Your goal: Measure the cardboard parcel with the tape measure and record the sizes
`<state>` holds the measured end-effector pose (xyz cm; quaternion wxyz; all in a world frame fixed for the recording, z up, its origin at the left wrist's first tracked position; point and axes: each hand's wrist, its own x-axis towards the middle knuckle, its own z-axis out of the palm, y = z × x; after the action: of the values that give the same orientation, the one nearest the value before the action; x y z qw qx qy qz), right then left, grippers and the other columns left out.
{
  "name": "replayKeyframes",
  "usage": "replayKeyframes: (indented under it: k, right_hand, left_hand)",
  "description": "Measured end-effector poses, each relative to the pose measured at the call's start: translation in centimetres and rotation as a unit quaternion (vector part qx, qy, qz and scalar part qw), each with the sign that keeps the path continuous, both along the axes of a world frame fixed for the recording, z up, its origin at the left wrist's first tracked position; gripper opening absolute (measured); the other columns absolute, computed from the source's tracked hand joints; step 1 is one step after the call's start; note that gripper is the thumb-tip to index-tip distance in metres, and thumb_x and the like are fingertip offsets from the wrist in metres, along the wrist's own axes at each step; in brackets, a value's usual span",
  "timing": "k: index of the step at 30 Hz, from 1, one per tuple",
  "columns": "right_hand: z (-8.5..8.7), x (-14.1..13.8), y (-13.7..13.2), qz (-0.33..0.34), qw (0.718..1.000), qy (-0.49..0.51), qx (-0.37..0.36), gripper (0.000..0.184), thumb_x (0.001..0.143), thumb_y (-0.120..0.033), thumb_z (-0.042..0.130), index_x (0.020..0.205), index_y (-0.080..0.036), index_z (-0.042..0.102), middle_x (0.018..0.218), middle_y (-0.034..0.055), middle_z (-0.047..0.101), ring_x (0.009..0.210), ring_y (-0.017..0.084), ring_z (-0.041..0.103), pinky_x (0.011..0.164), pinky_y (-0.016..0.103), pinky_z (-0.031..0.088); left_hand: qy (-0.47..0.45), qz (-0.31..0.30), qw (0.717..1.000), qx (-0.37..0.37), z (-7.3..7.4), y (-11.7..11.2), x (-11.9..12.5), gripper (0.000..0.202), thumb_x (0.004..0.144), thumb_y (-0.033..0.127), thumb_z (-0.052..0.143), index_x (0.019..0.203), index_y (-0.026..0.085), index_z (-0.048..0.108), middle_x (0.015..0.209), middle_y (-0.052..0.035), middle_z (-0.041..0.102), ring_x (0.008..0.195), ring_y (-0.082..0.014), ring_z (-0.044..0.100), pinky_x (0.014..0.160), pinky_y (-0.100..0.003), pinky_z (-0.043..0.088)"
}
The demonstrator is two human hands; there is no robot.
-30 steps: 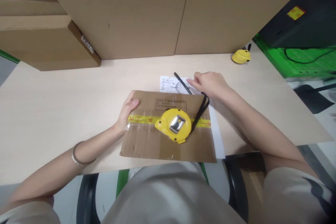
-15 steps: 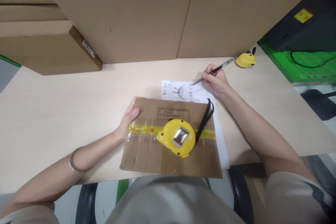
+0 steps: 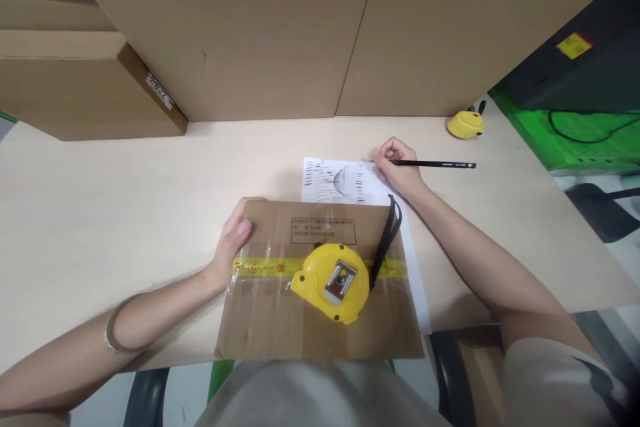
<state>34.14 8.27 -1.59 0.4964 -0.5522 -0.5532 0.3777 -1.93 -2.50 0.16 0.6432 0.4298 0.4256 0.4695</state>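
My left hand (image 3: 231, 240) grips the left edge of a small cardboard box (image 3: 270, 320), thumb on top and the other fingers hidden behind it. On the box lies a yellow tape measure (image 3: 320, 267) with a metal clip and a black wrist strap (image 3: 385, 243). The box covers much of a white sheet of paper (image 3: 320, 195), whose visible upper part carries short pencil strokes and a curved, hatched shape. At the paper's upper right, my right hand (image 3: 400, 167) is closed around a black pencil (image 3: 435, 163), its back end pointing right and its tip mostly hidden by the fingers.
Large cardboard boxes (image 3: 260, 40) stand along the back of the table (image 3: 100, 213). A flatter box (image 3: 90, 87) leans at the left. Near the back right sits a second yellow tape measure (image 3: 465, 125). Chair armrests (image 3: 453, 373) flank my body below the front edge.
The pencil has swung from slanting up to the right to nearly level in my right hand. My left hand still holds the box. The whole view has shifted slightly.
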Motion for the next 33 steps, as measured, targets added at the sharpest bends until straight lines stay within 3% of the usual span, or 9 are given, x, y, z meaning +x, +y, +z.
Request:
replayKeyframes:
  k: [3,7,12,18,23,28,33]
  right_hand:
    - [0.2,-0.4,-0.3,0.041,0.999,-0.004,-0.03,0.05,0.076,-0.057,0.091,0.078,-0.024,0.053,0.061,-0.0004,0.065,0.045,0.01,0.051,0.039,0.022,0.032]
    - [0.0,-0.5,-0.1,0.07,0.996,-0.019,-0.06,0.052,0.063,-0.051,0.099,0.075,-0.023,0.057,0.06,0.0003,0.066,0.044,0.01,0.052,0.038,0.022,0.034]
    - [-0.1,-0.1,0.4,0.061,0.995,-0.036,-0.068,0.051,0.06,-0.045,0.099,0.065,-0.022,0.055,0.05,-0.003,0.058,0.041,0.007,0.043,0.04,0.021,0.029]
    - [0.2,-0.4,0.3,0.062,0.994,-0.055,-0.076,0.048,0.057,-0.047,0.098,0.062,-0.021,0.059,0.051,-0.0015,0.06,0.043,0.008,0.044,0.044,0.023,0.029]
    - [0.5,-0.7,0.1,0.052,0.994,-0.069,-0.068,0.04,0.06,-0.036,0.092,0.059,-0.022,0.055,0.05,-0.0033,0.056,0.044,0.009,0.044,0.043,0.023,0.027]
    - [0.5,-0.6,0.2,0.06,0.993,-0.073,-0.074,0.035,0.064,-0.038,0.088,0.062,-0.023,0.057,0.05,-0.0025,0.057,0.042,0.008,0.041,0.042,0.024,0.027]
    - [0.6,-0.4,0.2,0.058,0.993,-0.073,-0.069,0.038,0.063,-0.035,0.088,0.061,-0.023,0.052,0.051,-0.0023,0.057,0.043,0.008,0.043,0.042,0.023,0.026]
  left_hand:
    - [0.01,-0.006,1.0,0.002,0.1,0.1,0.0,0.062,0.079,0.074,0.075,0.108,0.02,0.066,0.098,-0.0066,0.069,0.087,-0.0266,0.064,0.072,-0.038,0.052]
    - [0.011,-0.021,1.0,0.01,0.0,0.3,-0.1,0.063,0.081,0.074,0.074,0.111,0.019,0.066,0.103,-0.0076,0.07,0.085,-0.0256,0.063,0.072,-0.038,0.052]
    - [0.007,-0.022,1.0,0.017,-0.2,0.2,-0.2,0.061,0.082,0.075,0.073,0.111,0.022,0.066,0.102,-0.0069,0.07,0.088,-0.0261,0.065,0.072,-0.037,0.052]
    - [0.004,-0.024,1.0,0.018,-0.1,0.2,-0.1,0.059,0.081,0.074,0.074,0.107,0.022,0.066,0.099,-0.0075,0.07,0.088,-0.0273,0.067,0.069,-0.037,0.052]
    - [0.004,-0.015,1.0,0.026,0.3,0.2,0.1,0.057,0.081,0.074,0.075,0.105,0.023,0.066,0.098,-0.0083,0.071,0.091,-0.0292,0.067,0.068,-0.038,0.052]
    - [-0.001,-0.015,0.999,0.033,0.7,0.4,0.4,0.056,0.081,0.071,0.077,0.106,0.022,0.066,0.088,-0.0049,0.068,0.079,-0.0247,0.065,0.065,-0.035,0.05]
    - [-0.003,-0.023,0.999,0.035,0.7,0.4,0.4,0.054,0.083,0.072,0.075,0.102,0.023,0.066,0.094,-0.0066,0.07,0.085,-0.026,0.067,0.068,-0.036,0.052]
